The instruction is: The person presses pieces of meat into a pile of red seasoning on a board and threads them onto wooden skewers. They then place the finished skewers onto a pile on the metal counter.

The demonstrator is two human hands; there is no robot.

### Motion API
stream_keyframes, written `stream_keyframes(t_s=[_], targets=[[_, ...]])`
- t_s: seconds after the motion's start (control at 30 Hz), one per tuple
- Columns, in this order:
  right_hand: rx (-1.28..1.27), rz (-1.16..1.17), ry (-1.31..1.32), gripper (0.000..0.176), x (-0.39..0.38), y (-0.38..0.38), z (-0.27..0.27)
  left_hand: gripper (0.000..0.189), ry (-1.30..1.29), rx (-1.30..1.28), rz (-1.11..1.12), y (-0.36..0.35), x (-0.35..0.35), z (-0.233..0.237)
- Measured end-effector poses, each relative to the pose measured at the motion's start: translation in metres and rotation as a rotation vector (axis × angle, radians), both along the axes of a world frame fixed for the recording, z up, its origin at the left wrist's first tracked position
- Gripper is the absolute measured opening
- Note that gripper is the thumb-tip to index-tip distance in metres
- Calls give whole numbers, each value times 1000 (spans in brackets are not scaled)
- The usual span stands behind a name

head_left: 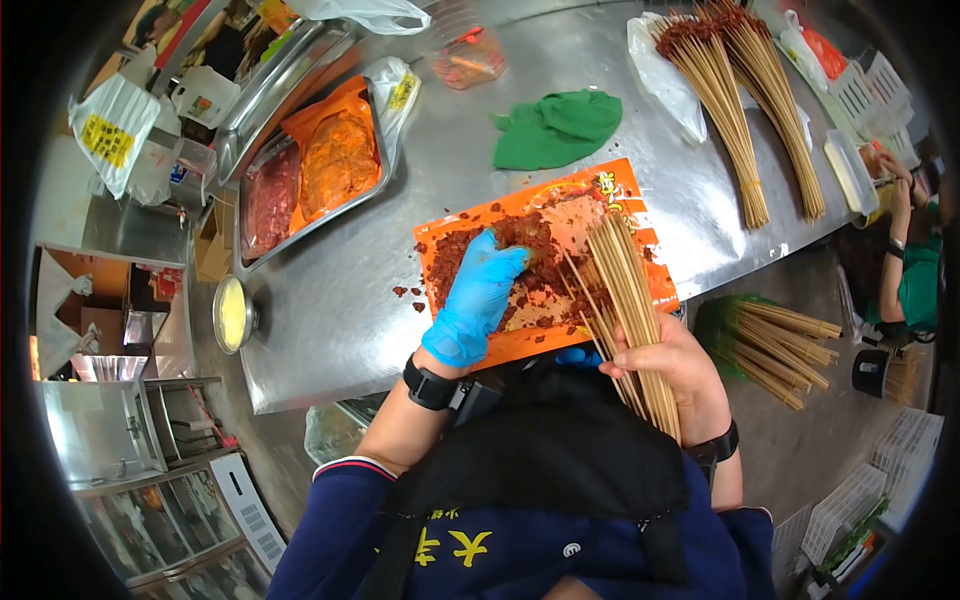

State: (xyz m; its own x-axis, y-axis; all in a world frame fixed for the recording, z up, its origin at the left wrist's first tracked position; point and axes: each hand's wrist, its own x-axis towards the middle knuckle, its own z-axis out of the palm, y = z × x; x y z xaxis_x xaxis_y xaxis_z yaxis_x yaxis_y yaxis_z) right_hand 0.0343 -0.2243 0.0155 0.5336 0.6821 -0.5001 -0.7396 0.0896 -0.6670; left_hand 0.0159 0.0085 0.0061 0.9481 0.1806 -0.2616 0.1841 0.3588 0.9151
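My left hand (478, 290), in a blue glove, reaches onto the orange sheet (500, 345). Its fingers are pressed into the dark red chopped meat (455, 255), and their tips are smeared and partly hidden. My bare right hand (665, 365) is wrapped round a thick bundle of wooden skewers (635, 300) at the sheet's right edge. The far ends of those skewers lean over the sheet, beside the meat; a few thin ones splay out to the left.
A metal tray (385, 165) of meat stands at the back left, a green cloth (560, 130) behind the sheet. Loaded skewers (735, 150) lie at the back right. A yellow-filled bowl (232, 314) is at the left edge. Another person's arm (893, 250) shows far right.
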Motion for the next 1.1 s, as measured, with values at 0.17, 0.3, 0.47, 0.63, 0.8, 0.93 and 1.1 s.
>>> stream_keyframes(t_s=[0.17,0.3,0.47,0.63,0.8,0.93,1.1], targets=[[-12,8,-22,24,-3,4,2,36,-45,-137,-83,2,-9,3],[-15,1,-13,25,-5,7,7,32,-101,-257,6,-3,-12,4],[-21,13,-9,26,-5,8,9,32,-177,-180,-16,-5,-7,0],[-9,38,-31,23,-5,7,6,33,-167,50,10,-12,-6,5],[-17,8,-14,21,-6,8,8,32,-336,316,114,-23,-11,-4],[-19,0,-20,21,-7,9,7,35,-378,377,55,-24,-15,-7],[-17,-16,-13,22,-7,10,5,35,-428,352,139,-30,-15,-7]])
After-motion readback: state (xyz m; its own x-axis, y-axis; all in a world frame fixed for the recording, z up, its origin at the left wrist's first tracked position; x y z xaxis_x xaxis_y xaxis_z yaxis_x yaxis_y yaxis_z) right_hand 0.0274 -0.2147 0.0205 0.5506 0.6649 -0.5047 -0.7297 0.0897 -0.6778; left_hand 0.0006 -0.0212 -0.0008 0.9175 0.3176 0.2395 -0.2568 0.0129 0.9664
